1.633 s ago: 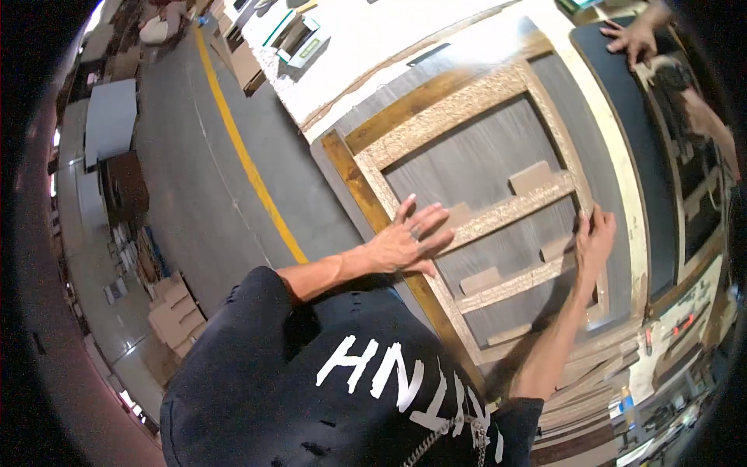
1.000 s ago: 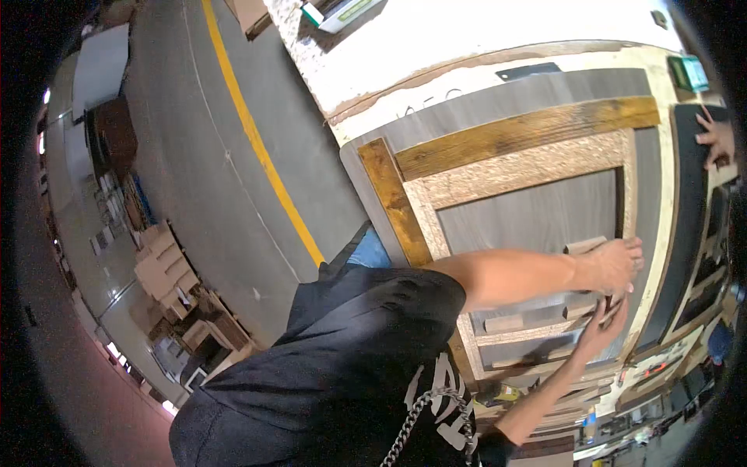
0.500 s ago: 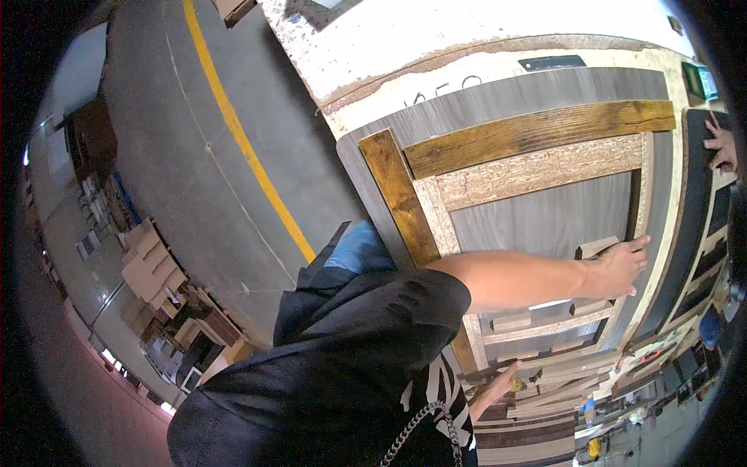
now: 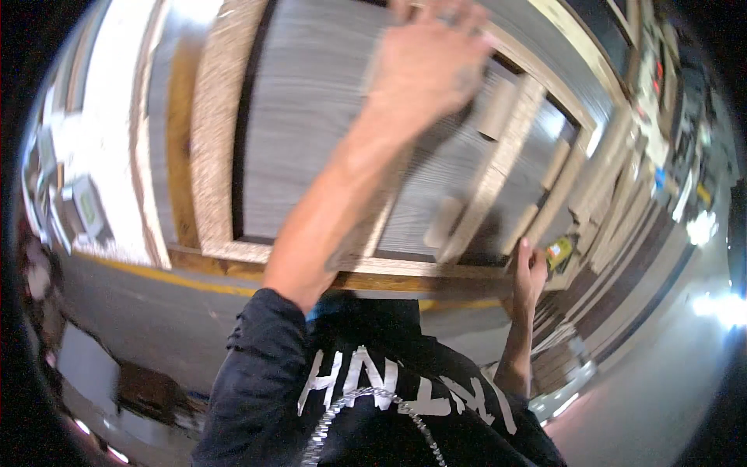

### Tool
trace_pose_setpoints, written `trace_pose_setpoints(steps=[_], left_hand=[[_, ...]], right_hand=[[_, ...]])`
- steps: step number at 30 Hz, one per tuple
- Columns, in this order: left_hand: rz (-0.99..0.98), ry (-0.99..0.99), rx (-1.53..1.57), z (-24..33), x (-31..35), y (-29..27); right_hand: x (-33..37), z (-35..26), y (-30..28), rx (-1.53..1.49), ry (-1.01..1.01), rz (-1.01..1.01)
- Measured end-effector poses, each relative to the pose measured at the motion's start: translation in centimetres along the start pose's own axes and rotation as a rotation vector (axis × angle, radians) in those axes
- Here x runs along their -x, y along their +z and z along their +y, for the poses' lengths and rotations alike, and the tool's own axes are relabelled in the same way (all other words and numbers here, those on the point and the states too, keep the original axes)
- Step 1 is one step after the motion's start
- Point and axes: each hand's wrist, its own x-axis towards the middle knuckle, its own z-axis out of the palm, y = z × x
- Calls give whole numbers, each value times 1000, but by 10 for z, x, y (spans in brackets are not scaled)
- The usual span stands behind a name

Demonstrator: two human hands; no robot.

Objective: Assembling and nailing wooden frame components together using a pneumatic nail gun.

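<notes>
My left hand (image 4: 432, 62) reaches across a panel with grey wood-grain boards (image 4: 303, 117), over the middle of its far side. Motion smears its fingers, so I cannot tell whether it touches the panel. Pale particle-board strips (image 4: 214, 124) form a raised frame on the panel, divided by crossbars (image 4: 494, 171). Small wood blocks (image 4: 498, 109) lie beside the crossbars. At the panel's near right corner, my right hand (image 4: 531, 268) is closed, thumb up, against a yellow-green and black tape measure (image 4: 560, 253). How its fingers wrap round the tape is partly hidden.
A brown stained wood strip (image 4: 183, 140) runs along the panel's left side. Long wood strips (image 4: 615, 210) are piled to the right. Beyond the left edge stands a grey box-like item (image 4: 85, 206). A yellow line (image 4: 156, 274) crosses the floor on the near side.
My view has swung round to face the panel more squarely. My left hand has come away from the frame strip and block on the far side. My right hand remains beside the tape measure.
</notes>
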Motion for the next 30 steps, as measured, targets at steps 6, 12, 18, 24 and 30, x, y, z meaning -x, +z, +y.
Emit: trace_pose_setpoints(steps=[6, 12, 18, 24, 30], left_hand=[[167, -29, 133, 12, -7, 18], [315, 46, 82, -18, -4, 39], [241, -22, 61, -7, -8, 45], [270, -35, 115, -3, -9, 46], [271, -59, 112, 8, -6, 28]], right_hand=[[4, 17, -10, -81, 98, -196], [16, 34, -18, -617, 26, -102], [18, 72, -16, -40, -318, 398], [0, -82, 7, -474, -565, 204], [-23, -132, 14, -455, -469, -278]])
